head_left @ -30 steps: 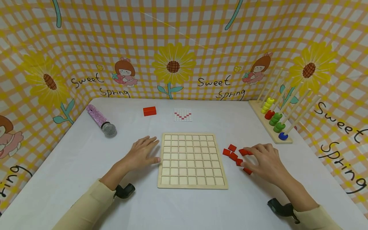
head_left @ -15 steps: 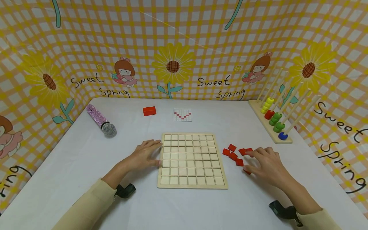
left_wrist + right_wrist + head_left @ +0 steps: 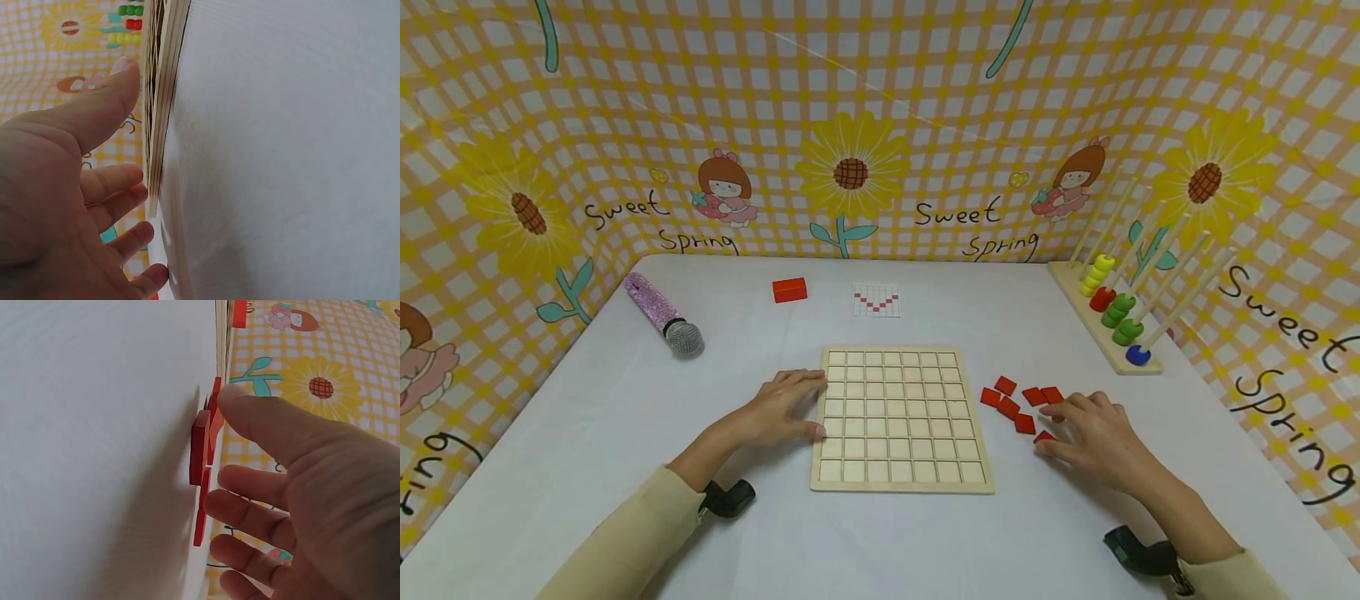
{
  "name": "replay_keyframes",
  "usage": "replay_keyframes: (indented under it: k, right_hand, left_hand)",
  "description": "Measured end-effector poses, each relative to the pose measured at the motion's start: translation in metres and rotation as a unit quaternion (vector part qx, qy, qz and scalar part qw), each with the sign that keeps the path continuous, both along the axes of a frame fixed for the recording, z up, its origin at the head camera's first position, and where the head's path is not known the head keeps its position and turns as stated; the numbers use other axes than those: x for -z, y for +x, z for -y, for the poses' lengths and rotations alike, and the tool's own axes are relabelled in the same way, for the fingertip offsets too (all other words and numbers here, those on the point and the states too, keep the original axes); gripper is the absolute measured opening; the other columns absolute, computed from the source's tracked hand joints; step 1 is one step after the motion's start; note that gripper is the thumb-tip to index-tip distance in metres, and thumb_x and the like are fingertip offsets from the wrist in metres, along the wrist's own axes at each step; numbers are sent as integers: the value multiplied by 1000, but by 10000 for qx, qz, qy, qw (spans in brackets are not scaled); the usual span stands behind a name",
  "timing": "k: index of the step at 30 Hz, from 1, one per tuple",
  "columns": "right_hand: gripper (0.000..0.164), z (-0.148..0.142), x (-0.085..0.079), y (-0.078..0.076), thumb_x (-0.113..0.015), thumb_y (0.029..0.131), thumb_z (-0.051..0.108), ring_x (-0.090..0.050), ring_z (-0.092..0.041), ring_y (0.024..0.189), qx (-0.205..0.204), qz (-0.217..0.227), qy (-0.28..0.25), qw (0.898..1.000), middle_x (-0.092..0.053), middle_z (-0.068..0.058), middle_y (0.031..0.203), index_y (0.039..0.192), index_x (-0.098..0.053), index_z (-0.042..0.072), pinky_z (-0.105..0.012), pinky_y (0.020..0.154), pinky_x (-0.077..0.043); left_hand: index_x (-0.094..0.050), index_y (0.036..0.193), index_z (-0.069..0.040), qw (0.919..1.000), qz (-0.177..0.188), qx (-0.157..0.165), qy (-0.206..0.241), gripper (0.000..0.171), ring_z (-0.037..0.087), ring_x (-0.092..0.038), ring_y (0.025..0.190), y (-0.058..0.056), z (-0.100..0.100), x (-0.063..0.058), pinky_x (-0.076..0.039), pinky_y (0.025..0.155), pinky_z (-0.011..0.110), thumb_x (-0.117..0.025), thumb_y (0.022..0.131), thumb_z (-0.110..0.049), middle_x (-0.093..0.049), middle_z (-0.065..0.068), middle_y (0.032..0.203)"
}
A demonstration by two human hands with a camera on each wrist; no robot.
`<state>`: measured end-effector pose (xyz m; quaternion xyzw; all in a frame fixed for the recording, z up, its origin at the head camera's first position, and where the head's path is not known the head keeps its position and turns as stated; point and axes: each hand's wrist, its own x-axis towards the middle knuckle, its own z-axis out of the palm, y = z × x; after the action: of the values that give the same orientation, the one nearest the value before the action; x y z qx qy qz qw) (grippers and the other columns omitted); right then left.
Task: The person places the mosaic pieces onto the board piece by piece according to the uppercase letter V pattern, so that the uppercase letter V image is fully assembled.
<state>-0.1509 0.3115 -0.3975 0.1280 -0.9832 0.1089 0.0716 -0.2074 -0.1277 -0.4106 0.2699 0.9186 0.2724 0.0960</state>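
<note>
Currently, two relaxed hands near a wooden grid board (image 3: 897,427) and red tiles (image 3: 1008,407)

The left hand (image 3: 778,410) lies at the board's left edge, its grip wide, thumb and fingers well apart along that side; whether the fingertips touch the wood, I cannot tell. The right hand (image 3: 1093,437) is at the right-hand side of the tile cluster, thumb and fingers also spread wide and gently bent. Its thumb tip is just beside the nearest tile (image 3: 1042,437), though contact between them is unclear. The tiles lie loosely to the right of the board, some touching corner to corner or side by side, others apart. The board sits flat in the middle of the white table (image 3: 850,546), its square cells facing up. Beyond it lie a small white card (image 3: 876,300), printed with red squares in a V, and a red block (image 3: 790,290). At the far left rests a glittery pink microphone (image 3: 658,308), its mesh head toward the person. On the far right stands a bead rack (image 3: 1097,330) with yellow, red, green and blue beads on upright pegs
</note>
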Motion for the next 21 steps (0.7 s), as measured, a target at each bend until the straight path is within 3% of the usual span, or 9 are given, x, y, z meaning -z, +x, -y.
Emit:
replay_keyframes:
  k: [13,21]
  right_hand:
    - [42,-2,4,1,-82,68,33,-49,-31,94,7,57,43,10000,-65,-12,97,100,-71,7,-36,70,-31]
    - [38,-2,3,2,-81,68,32,-49,-31,93,-19,141,65,9999,-65,-11,95,96,-72,8,-38,72,-32]
  left_hand:
    - [-38,144,-8,9999,77,-3,-86,81,35,-26,140,1,1,4,-21,109,60,-74,78,-40,-32,8,153]
    - [-35,146,-9,9995,-70,37,-305,83,34,-25,141,0,1,5,-23,109,58,-73,79,-41,-29,6,155]
